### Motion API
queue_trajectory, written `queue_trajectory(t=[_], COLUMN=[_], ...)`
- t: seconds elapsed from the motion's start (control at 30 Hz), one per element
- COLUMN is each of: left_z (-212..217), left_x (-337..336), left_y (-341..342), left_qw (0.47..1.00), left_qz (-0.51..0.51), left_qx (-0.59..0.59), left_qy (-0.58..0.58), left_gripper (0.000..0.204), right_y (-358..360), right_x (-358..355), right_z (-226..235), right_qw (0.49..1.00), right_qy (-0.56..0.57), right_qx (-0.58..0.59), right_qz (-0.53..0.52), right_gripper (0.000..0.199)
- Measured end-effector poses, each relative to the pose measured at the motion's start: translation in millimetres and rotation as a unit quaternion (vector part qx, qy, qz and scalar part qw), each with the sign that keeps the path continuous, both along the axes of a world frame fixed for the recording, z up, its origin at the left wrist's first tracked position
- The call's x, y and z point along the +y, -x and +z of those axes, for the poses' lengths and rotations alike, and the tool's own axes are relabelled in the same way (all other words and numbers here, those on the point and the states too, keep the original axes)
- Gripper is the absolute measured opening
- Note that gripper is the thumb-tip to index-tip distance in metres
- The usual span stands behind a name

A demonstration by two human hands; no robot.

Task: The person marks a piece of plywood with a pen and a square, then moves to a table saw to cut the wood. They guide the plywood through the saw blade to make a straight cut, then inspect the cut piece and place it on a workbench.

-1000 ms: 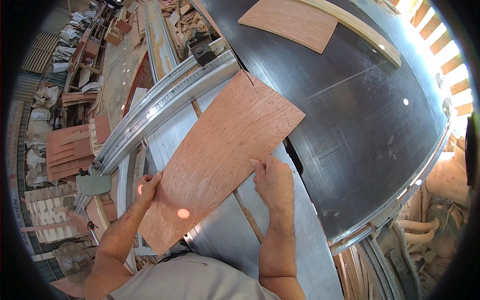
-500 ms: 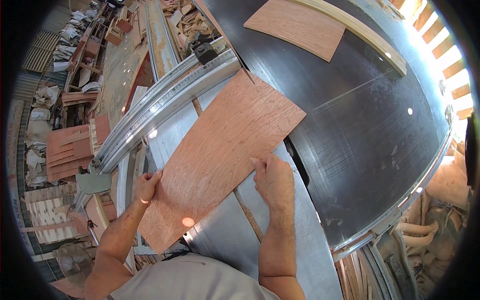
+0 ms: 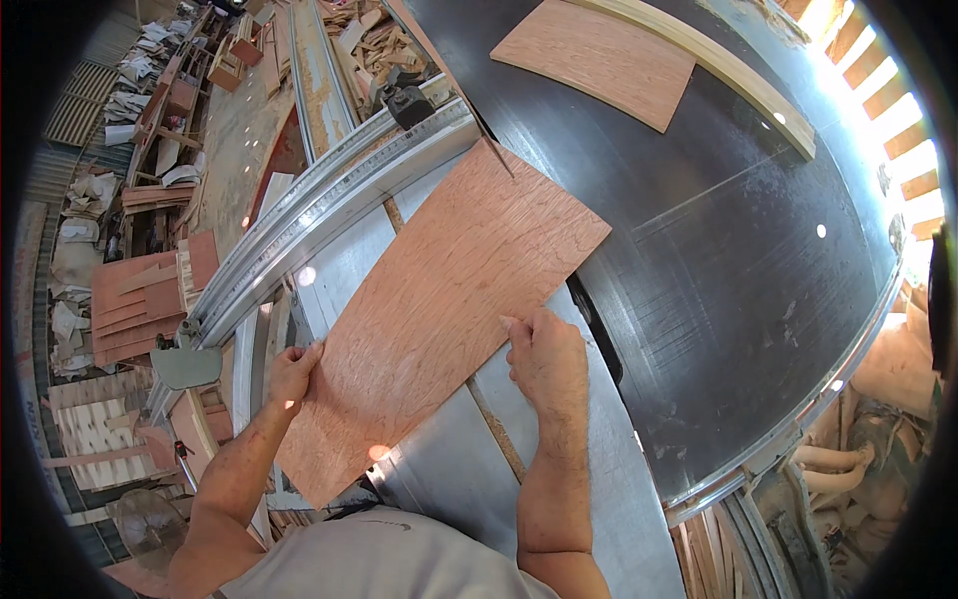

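Gripping the wooden board, the left hand is partly hidden.

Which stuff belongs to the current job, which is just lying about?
In use, apparently:
- wooden panel, left hand and right hand at its edges
- silver table beneath it

Probably just lying about:
- smaller board
- wood strip
- stacked boards
- wood scraps

Left side: reddish boards stacked; pale panels piled nearby. Lower left: a round caged fan. Upper left: a slatted rack. Top: a heap of wood offcuts beside metal rails. Lower right: curved pipes.
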State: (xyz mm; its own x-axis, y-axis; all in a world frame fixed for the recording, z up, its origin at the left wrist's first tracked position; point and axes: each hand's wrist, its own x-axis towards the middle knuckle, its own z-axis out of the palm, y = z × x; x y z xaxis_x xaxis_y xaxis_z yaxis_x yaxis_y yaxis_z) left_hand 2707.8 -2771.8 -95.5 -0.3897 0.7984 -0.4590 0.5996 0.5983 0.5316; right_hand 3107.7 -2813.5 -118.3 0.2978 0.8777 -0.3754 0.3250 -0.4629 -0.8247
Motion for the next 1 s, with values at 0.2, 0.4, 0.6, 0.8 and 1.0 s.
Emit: queue_trajectory(t=[0.2,0.4,0.6,0.8,1.0], left_z=[6.0,-0.2,-3.9,1.4,6.6], left_x=[1.6,3.4,3.4,2.0,-2.0], left_y=[-10.7,-1.4,5.6,0.3,-6.0], left_qw=[1.000,1.000,1.000,1.000,1.000], left_qz=[-0.003,0.005,-0.005,-0.015,-0.009], left_qx=[0.015,0.006,0.003,0.013,0.012], left_qy=[-0.003,0.001,0.008,0.009,0.009], left_gripper=[0.045,0.045,0.048,0.049,0.050], right_y=[0.2,0.5,-0.4,-1.0,-1.1], right_x=[3.7,6.6,6.4,3.2,-1.1], right_z=[2.6,-1.7,1.8,2.7,4.9], right_qw=[1.000,1.000,1.000,1.000,1.000], right_qy=[0.015,0.013,0.016,0.012,0.015], right_qx=[0.006,0.010,0.013,0.009,0.011], right_qz=[-0.004,-0.001,-0.001,0.004,0.006], right_gripper=[0.025,0.026,0.026,0.026,0.026])
